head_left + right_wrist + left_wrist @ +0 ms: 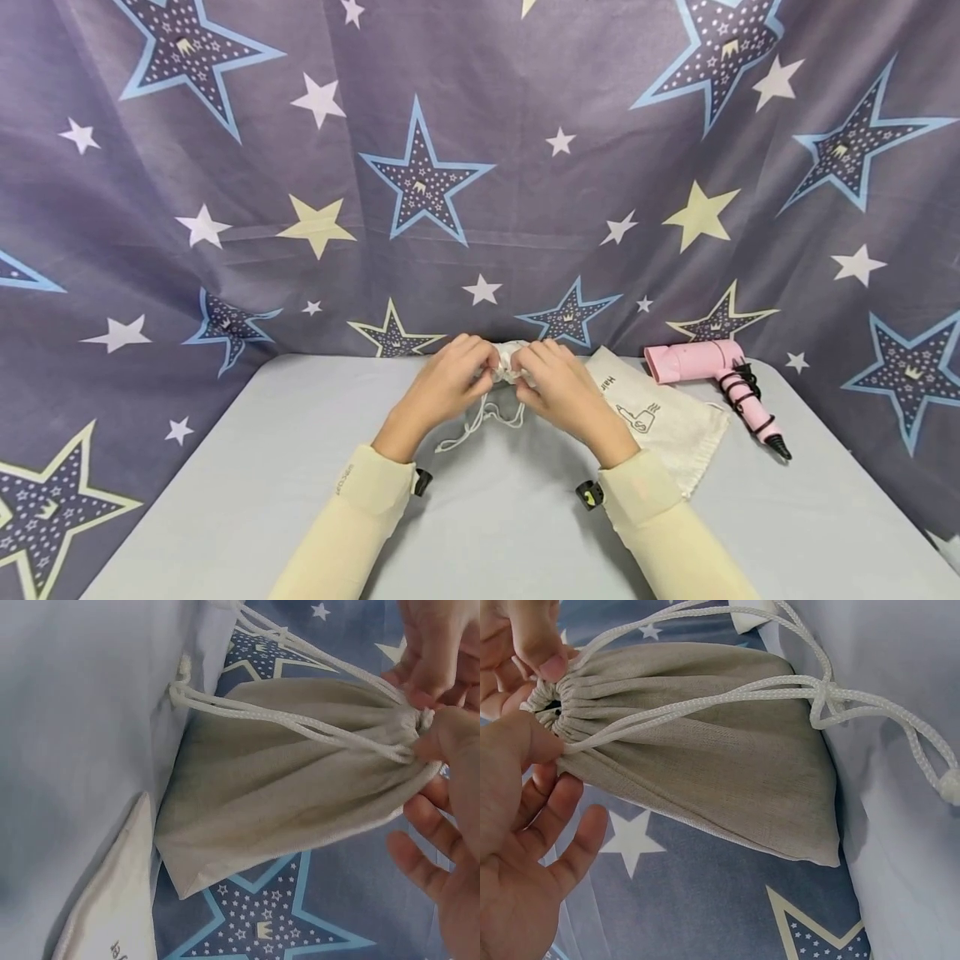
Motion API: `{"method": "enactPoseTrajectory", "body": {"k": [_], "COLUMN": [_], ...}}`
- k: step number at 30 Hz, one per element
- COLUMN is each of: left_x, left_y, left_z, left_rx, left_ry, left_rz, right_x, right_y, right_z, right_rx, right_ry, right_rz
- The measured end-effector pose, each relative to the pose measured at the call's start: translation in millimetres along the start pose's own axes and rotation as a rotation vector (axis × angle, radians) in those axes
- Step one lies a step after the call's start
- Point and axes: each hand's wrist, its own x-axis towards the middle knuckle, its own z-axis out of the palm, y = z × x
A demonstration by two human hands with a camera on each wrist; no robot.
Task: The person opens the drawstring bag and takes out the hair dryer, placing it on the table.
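Observation:
Between my two hands stands a beige cloth drawstring bag [705, 750], its gathered mouth up and its base on the table. My left hand [453, 379] pinches one side of the mouth between thumb and fingers. On the opposite side my right hand [562, 387] pinches the gathered rim. A small dark gap shows at the mouth in the left wrist view; what is inside cannot be seen. White drawstring cords [285, 718] hang down the bag's side, knotted at their ends. In the head view the hands hide most of the bag.
A second cloth bag [675, 417], flat and printed with a hair dryer drawing, lies right of my right hand. Beyond it rests a pink hair dryer [693, 362] with its black cord wound round the handle. Behind the grey table [300, 467] hangs a star-patterned curtain [517, 225].

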Motion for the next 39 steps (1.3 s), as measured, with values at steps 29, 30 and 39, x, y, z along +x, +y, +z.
{"method": "enactPoseTrajectory", "body": {"k": [29, 30, 39], "left_x": [-2.3, -2.3, -2.1], "left_y": [-2.6, -3.0, -3.0], "left_z": [13.1, 13.5, 12.3], "left_rx": [0.181, 0.186, 0.226], "left_ry": [0.016, 0.021, 0.028], "left_rz": [0.16, 0.166, 0.177], "right_x": [-5.1, -5.3, -4.8], "right_y": [-1.0, -0.7, 2.2], "right_z": [18.6, 18.2, 15.4], "right_rx": [0.108, 0.115, 0.145], "right_ry": [0.076, 0.078, 0.095], "right_rz": [-0.028, -0.028, -0.006]}}
